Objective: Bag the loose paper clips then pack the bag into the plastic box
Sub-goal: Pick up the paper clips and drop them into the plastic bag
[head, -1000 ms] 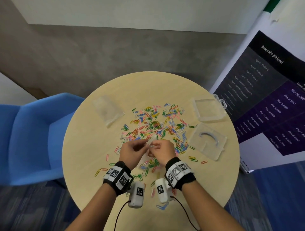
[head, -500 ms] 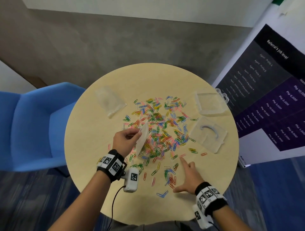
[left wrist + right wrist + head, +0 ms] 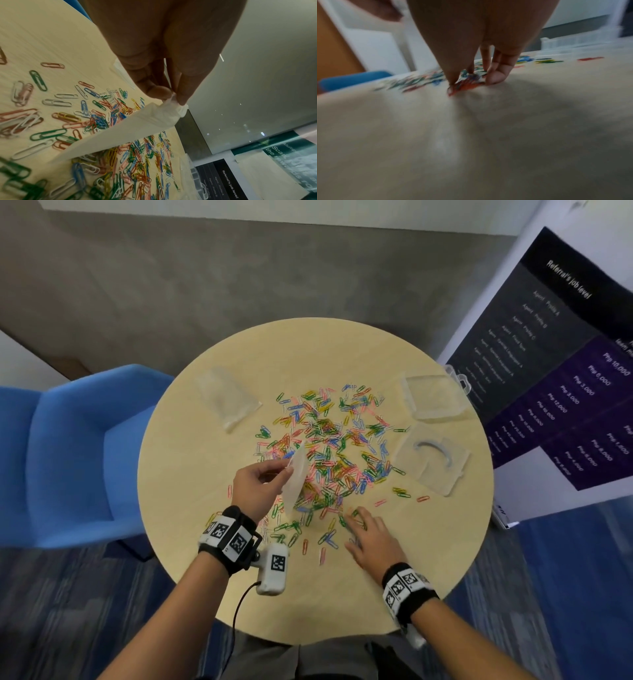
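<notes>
While pinching bag (image 3: 296, 474) aloft beside clip pile (image 3: 329, 453) with left hand (image 3: 255, 486), raking clips, right hand (image 3: 371, 537) fingers curled round some.

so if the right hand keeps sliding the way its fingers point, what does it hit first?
Likely the dense paper clip pile: the right hand lies low on the table, fingers aimed up-left into it. Beyond that, the bag in the left hand; depth unclear.
</notes>
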`<state>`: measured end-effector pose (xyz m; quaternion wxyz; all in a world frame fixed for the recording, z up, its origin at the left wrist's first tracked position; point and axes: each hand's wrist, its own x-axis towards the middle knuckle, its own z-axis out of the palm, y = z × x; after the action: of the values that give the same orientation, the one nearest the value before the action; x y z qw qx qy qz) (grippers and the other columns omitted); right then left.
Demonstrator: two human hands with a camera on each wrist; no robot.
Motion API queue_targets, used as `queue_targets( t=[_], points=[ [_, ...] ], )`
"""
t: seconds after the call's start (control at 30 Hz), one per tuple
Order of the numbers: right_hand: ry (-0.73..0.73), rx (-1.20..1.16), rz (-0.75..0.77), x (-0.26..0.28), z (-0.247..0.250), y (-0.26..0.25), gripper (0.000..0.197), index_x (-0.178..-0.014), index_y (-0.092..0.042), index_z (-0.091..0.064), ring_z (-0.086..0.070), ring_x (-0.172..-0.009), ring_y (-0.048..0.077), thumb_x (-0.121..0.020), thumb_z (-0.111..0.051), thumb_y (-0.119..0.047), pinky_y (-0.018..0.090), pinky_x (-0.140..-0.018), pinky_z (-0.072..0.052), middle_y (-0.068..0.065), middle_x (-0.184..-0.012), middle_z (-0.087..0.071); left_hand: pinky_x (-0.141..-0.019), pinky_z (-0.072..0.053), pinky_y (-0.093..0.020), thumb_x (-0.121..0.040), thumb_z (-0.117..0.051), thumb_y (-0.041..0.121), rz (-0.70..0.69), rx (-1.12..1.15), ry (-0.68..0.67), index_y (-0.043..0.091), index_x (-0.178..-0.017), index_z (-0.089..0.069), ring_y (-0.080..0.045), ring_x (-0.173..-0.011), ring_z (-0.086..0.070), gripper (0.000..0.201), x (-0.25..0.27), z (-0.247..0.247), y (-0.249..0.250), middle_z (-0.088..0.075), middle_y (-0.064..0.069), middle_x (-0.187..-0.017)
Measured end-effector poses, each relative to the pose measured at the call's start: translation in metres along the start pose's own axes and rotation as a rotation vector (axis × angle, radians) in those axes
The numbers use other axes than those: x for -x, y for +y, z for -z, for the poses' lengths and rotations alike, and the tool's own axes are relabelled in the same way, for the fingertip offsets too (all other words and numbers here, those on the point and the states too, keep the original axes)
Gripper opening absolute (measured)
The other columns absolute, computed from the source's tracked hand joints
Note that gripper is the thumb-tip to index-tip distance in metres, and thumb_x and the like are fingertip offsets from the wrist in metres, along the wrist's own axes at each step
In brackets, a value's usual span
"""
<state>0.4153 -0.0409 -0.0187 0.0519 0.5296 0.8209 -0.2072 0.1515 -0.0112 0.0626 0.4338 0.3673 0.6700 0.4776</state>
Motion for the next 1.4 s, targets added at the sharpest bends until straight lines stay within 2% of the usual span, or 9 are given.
queue_targets(
  t=[0.27, 0.4, 0.5, 0.67, 0.9, 1.03, 1.2, 1.33, 1.4],
  points=[
    [-0.053, 0.039, -0.017, -0.003, 0.0, -0.021, 0.075, -0.149, -0.046, 0.01, -0.02, -0.14, 0.03, -0.089, -0.026, -0.072, 0.043, -0.105, -0.04, 0.012, -0.161, 0.014, -0.061, -0.055, -0.023, -0.082, -0.077, 0.018, -0.001, 0.046, 0.01, 0.021, -0.092, -0.078, -0.01, -0.072, -0.068, 0.01, 0.01, -0.003, 0.004, -0.076, -0.002, -0.086],
    [-0.11, 0.17, -0.026, -0.004, -0.018, -0.039, 0.066, -0.152, -0.029, -0.019, -0.034, -0.135, 0.038, -0.094, -0.033, -0.057, 0.044, -0.103, -0.043, 0.021, -0.158, -0.016, -0.062, -0.056, -0.024, -0.082, -0.077, 0.019, -0.008, 0.039, 0.021, 0.022, -0.091, -0.077, -0.01, -0.071, -0.068, 0.01, 0.01, -0.005, 0.007, -0.076, -0.002, -0.086],
    [-0.064, 0.217, 0.105, 0.003, -0.016, -0.035, 0.05, -0.12, -0.016, -0.066, -0.065, -0.103, 0.031, -0.073, -0.08, -0.027, 0.032, -0.078, -0.058, 0.015, -0.122, -0.062, -0.061, -0.055, -0.024, -0.083, -0.076, 0.018, -0.003, 0.041, 0.024, 0.019, -0.093, -0.077, -0.014, -0.074, -0.068, 0.01, 0.01, -0.003, 0.007, -0.075, -0.004, -0.088],
    [0.029, 0.135, 0.235, 0.004, -0.016, -0.011, 0.038, -0.097, -0.01, -0.073, -0.067, -0.077, 0.022, -0.062, -0.088, -0.009, 0.024, -0.058, -0.056, 0.008, -0.09, -0.067, -0.06, -0.054, -0.023, -0.083, -0.077, 0.02, 0.016, 0.031, 0.039, 0.02, -0.094, -0.078, -0.013, -0.074, -0.067, 0.011, 0.01, 0.0, 0.006, -0.076, -0.003, -0.088],
    [-0.049, 0.153, 0.075, -0.03, 0.009, -0.017, 0.031, -0.121, 0.003, -0.061, -0.047, -0.128, 0.033, -0.091, -0.052, 0.005, 0.04, -0.101, -0.048, 0.022, -0.139, -0.049, -0.06, -0.057, -0.027, -0.082, -0.077, 0.02, -0.013, 0.026, 0.011, 0.015, -0.096, -0.078, -0.014, -0.072, -0.067, 0.015, 0.012, -0.011, 0.011, -0.076, -0.004, -0.088],
    [-0.046, 0.114, 0.058, -0.039, 0.017, -0.012, 0.025, -0.113, -0.003, -0.068, -0.057, -0.114, 0.031, -0.092, -0.055, -0.002, 0.035, -0.096, -0.049, 0.016, -0.121, -0.061, -0.058, -0.053, -0.02, -0.083, -0.076, 0.018, 0.0, 0.01, -0.007, 0.012, -0.098, -0.077, -0.012, -0.074, -0.068, 0.016, 0.012, -0.015, 0.012, -0.075, -0.006, -0.091],
    [0.134, -0.631, -0.441, -0.059, 0.056, 0.007, 0.017, -0.101, -0.005, -0.076, -0.065, -0.07, 0.015, -0.086, -0.069, -0.006, 0.012, -0.066, -0.049, 0.009, -0.092, -0.075, -0.061, -0.055, -0.022, -0.083, -0.076, 0.017, -0.002, -0.015, -0.029, 0.014, -0.095, -0.078, -0.012, -0.074, -0.068, 0.013, 0.011, -0.023, 0.017, -0.076, -0.001, -0.088],
    [0.116, -1.648, -0.579, -0.061, 0.102, -0.001, 0.015, -0.098, 0.007, -0.068, -0.067, -0.081, 0.025, -0.085, -0.062, 0.012, 0.023, -0.072, -0.06, 0.021, -0.106, -0.069, -0.06, -0.052, -0.02, -0.083, -0.076, 0.017, -0.006, -0.033, -0.077, 0.014, -0.096, -0.078, -0.012, -0.068, -0.067, 0.013, 0.007, -0.033, 0.02, -0.075, -0.005, -0.087],
    [0.094, -1.812, -0.511, -0.063, 0.123, -0.012, 0.012, -0.093, 0.006, -0.066, -0.067, -0.087, 0.027, -0.087, -0.058, 0.013, 0.025, -0.075, -0.06, 0.018, -0.103, -0.068, -0.058, -0.052, -0.017, -0.085, -0.074, 0.017, -0.033, -0.089, -0.1, 0.012, -0.097, -0.077, -0.005, -0.06, -0.064, 0.014, 0.006, -0.04, 0.022, -0.075, -0.005, -0.085]
  ],
)
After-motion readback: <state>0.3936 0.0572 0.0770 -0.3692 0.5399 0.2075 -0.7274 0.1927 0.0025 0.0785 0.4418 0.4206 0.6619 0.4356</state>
